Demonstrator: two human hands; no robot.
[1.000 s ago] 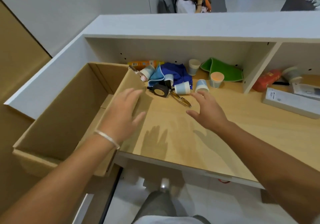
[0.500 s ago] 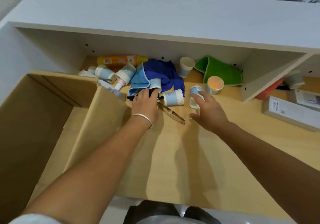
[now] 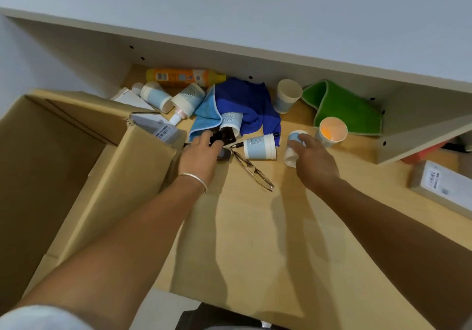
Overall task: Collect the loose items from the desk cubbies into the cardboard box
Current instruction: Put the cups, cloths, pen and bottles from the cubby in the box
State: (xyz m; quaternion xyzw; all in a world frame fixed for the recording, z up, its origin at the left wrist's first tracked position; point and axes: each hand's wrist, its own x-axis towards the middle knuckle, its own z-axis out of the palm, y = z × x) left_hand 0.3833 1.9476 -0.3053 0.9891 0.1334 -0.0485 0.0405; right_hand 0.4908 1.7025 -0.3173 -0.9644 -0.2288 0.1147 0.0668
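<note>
Both hands now closed in, left hand [image 3: 201, 154] fingers gripping black object [image 3: 221, 138], right hand [image 3: 315, 162] fingers curled round tipped cup [image 3: 293, 148]

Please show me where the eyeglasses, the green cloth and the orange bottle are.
eyeglasses [image 3: 252, 170]: head view, on the frame's middle.
green cloth [image 3: 344, 108]: head view, on its flat centre.
orange bottle [image 3: 185, 76]: head view, on the middle of its body.

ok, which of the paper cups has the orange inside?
The upright cup in front of the green cloth, just beyond the right hand. Its open mouth shows an orange interior; the other upright cup is plain inside, and the rest lie tipped over.
</note>
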